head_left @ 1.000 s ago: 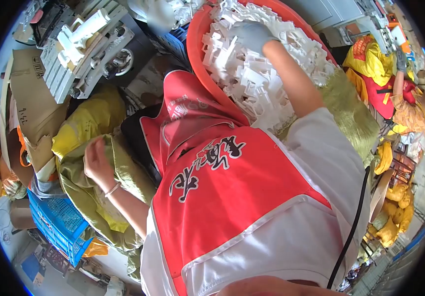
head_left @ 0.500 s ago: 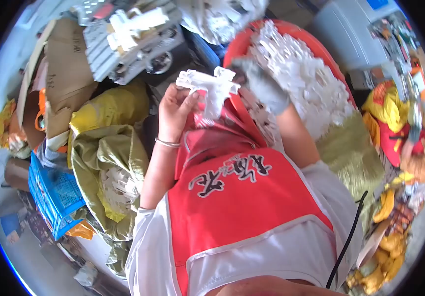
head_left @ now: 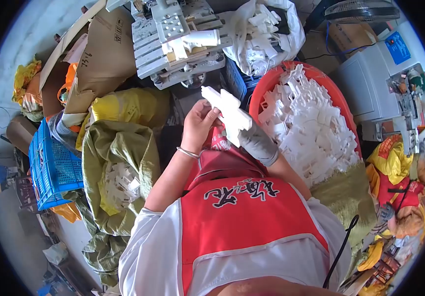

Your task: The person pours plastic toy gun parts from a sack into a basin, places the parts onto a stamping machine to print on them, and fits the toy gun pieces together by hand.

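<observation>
A white plastic part [head_left: 228, 111] is held in front of the red apron, between my two hands. My bare left hand [head_left: 198, 124], with a bracelet at the wrist, pinches its left side. On the lower right side, my gray-gloved right hand [head_left: 259, 143] is closed round the part, its fingertips partly hidden behind it. Just right of that hand stands a red tub [head_left: 351, 129] heaped with white plastic pieces [head_left: 303, 123]. An open green sack [head_left: 94, 148] with white pieces inside is left of my left forearm.
A slatted machine table [head_left: 148, 56] bears another white part [head_left: 192, 43] ahead. Beyond the tub are a white bag [head_left: 294, 37] of pieces and a gray machine [head_left: 365, 81]. A blue crate [head_left: 57, 165] and cardboard box [head_left: 106, 59] stand left. Another person's gloved hand [head_left: 387, 212] shows at right.
My left hand has come up from the green sack to hold a white part. My right hand has left the tub and now holds that part too. The view has shifted.
</observation>
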`<act>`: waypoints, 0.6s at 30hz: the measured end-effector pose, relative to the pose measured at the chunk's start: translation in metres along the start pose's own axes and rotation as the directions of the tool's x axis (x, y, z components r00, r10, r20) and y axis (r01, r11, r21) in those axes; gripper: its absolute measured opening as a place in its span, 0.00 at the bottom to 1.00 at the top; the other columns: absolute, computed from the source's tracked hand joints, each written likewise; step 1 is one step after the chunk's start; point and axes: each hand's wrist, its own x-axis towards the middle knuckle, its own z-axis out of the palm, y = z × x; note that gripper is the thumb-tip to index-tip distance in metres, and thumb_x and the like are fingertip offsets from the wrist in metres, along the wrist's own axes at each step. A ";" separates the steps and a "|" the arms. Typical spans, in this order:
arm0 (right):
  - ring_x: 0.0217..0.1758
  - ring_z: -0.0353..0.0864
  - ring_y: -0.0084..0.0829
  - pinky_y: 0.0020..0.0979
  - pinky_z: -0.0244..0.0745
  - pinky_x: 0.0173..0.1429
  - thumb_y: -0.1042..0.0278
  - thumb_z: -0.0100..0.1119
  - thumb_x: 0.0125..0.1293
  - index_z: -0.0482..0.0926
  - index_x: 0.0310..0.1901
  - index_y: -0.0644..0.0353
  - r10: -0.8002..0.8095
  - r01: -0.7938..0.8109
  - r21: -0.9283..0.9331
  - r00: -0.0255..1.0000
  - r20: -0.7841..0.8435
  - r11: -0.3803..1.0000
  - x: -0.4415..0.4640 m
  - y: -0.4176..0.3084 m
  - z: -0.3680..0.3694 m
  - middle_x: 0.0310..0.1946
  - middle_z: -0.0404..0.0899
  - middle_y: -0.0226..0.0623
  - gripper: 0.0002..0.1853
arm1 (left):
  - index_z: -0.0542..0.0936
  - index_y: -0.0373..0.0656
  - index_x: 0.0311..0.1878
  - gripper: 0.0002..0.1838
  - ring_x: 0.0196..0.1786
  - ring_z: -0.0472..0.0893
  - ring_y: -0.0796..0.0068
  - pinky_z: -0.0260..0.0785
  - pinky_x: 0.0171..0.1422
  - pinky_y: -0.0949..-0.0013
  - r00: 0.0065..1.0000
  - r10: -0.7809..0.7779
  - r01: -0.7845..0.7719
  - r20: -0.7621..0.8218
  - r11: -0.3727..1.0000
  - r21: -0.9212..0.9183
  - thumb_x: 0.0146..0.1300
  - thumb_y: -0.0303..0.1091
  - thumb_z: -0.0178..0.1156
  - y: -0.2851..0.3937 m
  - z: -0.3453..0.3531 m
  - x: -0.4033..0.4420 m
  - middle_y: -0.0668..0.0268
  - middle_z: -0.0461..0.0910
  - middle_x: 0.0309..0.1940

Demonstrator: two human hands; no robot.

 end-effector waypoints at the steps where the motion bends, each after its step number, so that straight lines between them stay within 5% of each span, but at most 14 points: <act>1: 0.44 0.72 0.21 0.24 0.70 0.45 0.37 0.60 0.54 0.63 0.61 0.60 -0.024 0.022 -0.107 0.999 -0.021 0.994 -0.003 0.005 -0.005 0.46 0.71 0.31 0.41 | 0.75 0.35 0.46 0.09 0.27 0.77 0.79 0.73 0.32 0.75 0.999 0.010 -0.008 -0.032 0.998 0.069 0.64 0.27 0.56 0.002 0.004 0.001 0.63 0.79 0.30; 2: 0.43 0.73 0.20 0.23 0.70 0.43 0.38 0.61 0.55 0.63 0.60 0.60 -0.048 0.038 -0.213 0.998 -0.042 0.976 -0.005 0.010 -0.009 0.45 0.72 0.31 0.40 | 0.75 0.35 0.46 0.09 0.27 0.77 0.79 0.73 0.32 0.75 0.999 0.012 -0.010 -0.036 0.998 0.068 0.64 0.27 0.56 0.005 0.002 0.001 0.63 0.79 0.30; 4: 0.41 0.75 0.23 0.24 0.71 0.42 0.39 0.60 0.56 0.64 0.60 0.60 0.017 -0.006 0.267 0.999 -0.039 0.964 -0.011 0.010 -0.017 0.44 0.74 0.35 0.39 | 0.79 0.34 0.39 0.07 0.26 0.76 0.83 0.70 0.31 0.78 0.970 0.244 -0.212 0.023 0.790 0.575 0.64 0.29 0.57 0.018 -0.004 0.002 0.67 0.80 0.27; 5: 0.41 0.77 0.27 0.26 0.72 0.43 0.40 0.58 0.58 0.64 0.60 0.61 -0.041 0.083 0.415 0.993 -0.108 0.906 -0.013 0.010 -0.020 0.43 0.76 0.38 0.37 | 0.82 0.34 0.35 0.07 0.25 0.75 0.84 0.67 0.30 0.79 0.910 0.411 -0.298 -0.052 0.736 0.608 0.62 0.29 0.59 0.027 -0.005 0.005 0.68 0.79 0.23; 9: 0.44 0.78 0.30 0.33 0.74 0.49 0.47 0.50 0.65 0.65 0.60 0.58 -0.134 0.207 0.432 0.972 -0.195 0.878 -0.021 -0.002 -0.048 0.45 0.76 0.39 0.28 | 0.81 0.35 0.38 0.07 0.28 0.74 0.85 0.68 0.32 0.79 0.665 0.745 -0.405 -0.061 0.428 0.808 0.63 0.30 0.58 0.079 -0.057 0.038 0.67 0.79 0.25; 10: 0.45 0.78 0.30 0.35 0.74 0.50 0.49 0.49 0.67 0.66 0.60 0.56 -0.118 0.204 0.450 0.970 -0.212 0.870 -0.023 -0.005 -0.053 0.46 0.76 0.38 0.26 | 0.80 0.36 0.40 0.09 0.31 0.77 0.81 0.69 0.33 0.77 0.724 0.687 -0.265 -0.059 0.356 0.896 0.61 0.31 0.60 0.108 -0.055 0.036 0.63 0.80 0.28; 12: 0.41 0.78 0.27 0.33 0.73 0.49 0.52 0.50 0.67 0.66 0.60 0.55 -0.102 0.206 0.379 0.956 -0.276 0.902 -0.028 -0.019 -0.053 0.43 0.76 0.35 0.24 | 0.79 0.38 0.41 0.12 0.32 0.79 0.66 0.71 0.37 0.67 0.644 0.751 -0.379 0.144 0.150 0.913 0.56 0.33 0.63 0.128 -0.065 0.061 0.58 0.80 0.33; 13: 0.41 0.78 0.27 0.33 0.73 0.49 0.52 0.50 0.67 0.66 0.60 0.55 -0.107 0.209 0.376 0.956 -0.274 0.903 -0.028 -0.022 -0.053 0.43 0.76 0.35 0.24 | 0.79 0.38 0.41 0.12 0.32 0.79 0.66 0.71 0.37 0.67 0.640 0.755 -0.382 0.145 0.149 0.912 0.56 0.33 0.63 0.132 -0.070 0.073 0.58 0.80 0.33; 15: 0.37 0.76 0.25 0.29 0.73 0.45 0.56 0.51 0.68 0.66 0.60 0.55 -0.168 0.195 0.029 0.901 -0.399 0.980 -0.027 -0.027 -0.054 0.40 0.76 0.34 0.22 | 0.78 0.38 0.45 0.17 0.38 0.80 0.62 0.72 0.42 0.65 0.688 0.649 -0.370 0.324 -0.069 0.926 0.53 0.35 0.66 0.136 -0.078 0.093 0.56 0.80 0.37; 16: 0.37 0.76 0.25 0.29 0.73 0.45 0.56 0.51 0.68 0.66 0.60 0.55 -0.174 0.200 0.023 0.899 -0.402 0.980 -0.027 -0.031 -0.057 0.40 0.76 0.34 0.22 | 0.78 0.38 0.45 0.17 0.38 0.80 0.62 0.72 0.42 0.65 0.684 0.652 -0.376 0.327 -0.069 0.924 0.53 0.35 0.66 0.138 -0.082 0.100 0.56 0.80 0.37; 18: 0.35 0.73 0.21 0.24 0.71 0.40 0.64 0.50 0.67 0.65 0.59 0.59 -0.117 0.085 -0.096 0.908 -0.403 0.992 -0.026 -0.040 -0.067 0.37 0.76 0.34 0.20 | 0.77 0.38 0.46 0.20 0.41 0.80 0.60 0.72 0.46 0.64 0.799 0.547 -0.416 0.249 0.204 0.886 0.51 0.36 0.67 0.140 -0.088 0.110 0.57 0.80 0.38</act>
